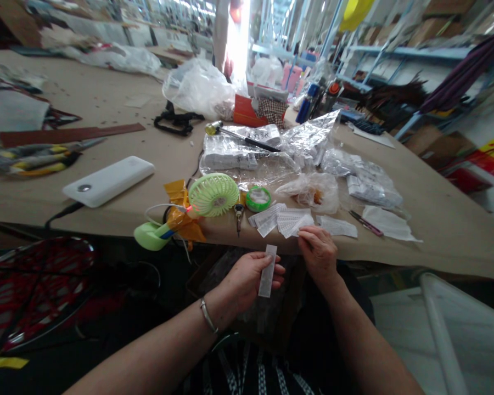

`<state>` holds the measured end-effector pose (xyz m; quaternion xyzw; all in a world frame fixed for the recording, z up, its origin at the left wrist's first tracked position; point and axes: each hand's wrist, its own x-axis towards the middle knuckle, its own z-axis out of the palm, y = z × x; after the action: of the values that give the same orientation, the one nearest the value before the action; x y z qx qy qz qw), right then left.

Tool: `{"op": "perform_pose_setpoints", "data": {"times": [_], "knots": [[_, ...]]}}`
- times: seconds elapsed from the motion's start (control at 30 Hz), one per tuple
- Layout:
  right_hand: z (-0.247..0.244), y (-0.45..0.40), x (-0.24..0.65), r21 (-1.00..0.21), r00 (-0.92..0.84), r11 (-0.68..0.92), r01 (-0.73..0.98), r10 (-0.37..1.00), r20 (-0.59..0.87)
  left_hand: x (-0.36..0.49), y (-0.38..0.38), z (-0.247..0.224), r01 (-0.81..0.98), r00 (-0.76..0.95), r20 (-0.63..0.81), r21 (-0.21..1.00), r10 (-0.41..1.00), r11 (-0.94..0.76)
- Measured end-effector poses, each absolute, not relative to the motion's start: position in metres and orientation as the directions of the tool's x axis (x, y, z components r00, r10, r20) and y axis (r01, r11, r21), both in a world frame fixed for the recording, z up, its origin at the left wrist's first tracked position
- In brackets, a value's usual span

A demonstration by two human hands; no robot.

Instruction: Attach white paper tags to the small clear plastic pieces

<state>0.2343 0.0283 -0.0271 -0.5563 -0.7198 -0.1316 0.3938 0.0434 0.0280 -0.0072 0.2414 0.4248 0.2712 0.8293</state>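
My left hand (253, 277) is closed on a narrow white label strip (267, 271), thumb on top, just off the table's front edge. To its right, my right hand (319, 249) has its fingers pressed together at the edge of a white printed label (302, 222). That label lies at the near right of a fanned pile of printed label strips (287, 218). More strips (267, 219) lie left of the pile, and another group (337, 226) is beyond my right hand.
A green fan (214, 195), a screwdriver-like tool (239, 214) and a green tape roll (258, 198) stand near the front edge. Behind are plastic-wrapped bundles (230, 151) and a hammer (247, 138). Left are a white power bank (109, 181) and pliers (45, 156); right, a cutter knife (366, 223).
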Motion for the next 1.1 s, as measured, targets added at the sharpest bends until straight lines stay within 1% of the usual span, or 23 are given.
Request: {"op": "perform_pose_setpoints", "data": {"times": [0.07,0.17,0.3,0.4,0.5,0.63,0.77,0.97,1.03,1.1], "knots": [[-0.028,0.028,0.234,-0.275,-0.058,0.375,0.885,0.676,0.735,0.043,0.029,-0.005,-0.249,0.508,-0.573,0.617,0.643,0.746],[-0.027,0.027,0.232,-0.268,-0.076,0.423,0.866,0.641,0.764,0.043,0.03,-0.001,-0.25,0.521,-0.575,0.604,0.631,0.757],[-0.021,0.021,0.225,-0.239,-0.174,0.546,0.803,0.598,0.782,0.042,0.031,0.002,-0.264,0.553,-0.57,0.572,0.608,0.777],[-0.019,0.009,0.214,-0.23,-0.31,0.649,0.726,0.606,0.733,0.041,0.031,0.001,-0.329,0.6,-0.5,0.557,0.624,0.762],[-0.021,-0.002,0.204,-0.225,-0.424,0.697,0.68,0.625,0.655,0.042,0.03,-0.003,-0.401,0.598,-0.457,0.54,0.658,0.74],[-0.025,-0.008,0.197,-0.217,-0.497,0.724,0.655,0.629,0.598,0.041,0.029,-0.007,-0.463,0.595,-0.439,0.498,0.673,0.733],[-0.027,-0.01,0.198,-0.225,-0.535,0.748,0.624,0.619,0.575,0.04,0.027,-0.011,-0.458,0.607,-0.426,0.502,0.671,0.734],[-0.023,-0.017,0.195,-0.255,-0.561,0.756,0.602,0.629,0.539,0.04,0.023,-0.01,-0.432,0.594,-0.455,0.515,0.664,0.74],[-0.019,-0.019,0.2,-0.263,-0.543,0.74,0.619,0.645,0.537,0.04,0.022,-0.007,-0.408,0.586,-0.471,0.532,0.66,0.742],[-0.017,-0.018,0.212,-0.253,-0.442,0.662,0.706,0.69,0.574,0.039,0.022,-0.005,-0.344,0.576,-0.511,0.557,0.638,0.756]]}}
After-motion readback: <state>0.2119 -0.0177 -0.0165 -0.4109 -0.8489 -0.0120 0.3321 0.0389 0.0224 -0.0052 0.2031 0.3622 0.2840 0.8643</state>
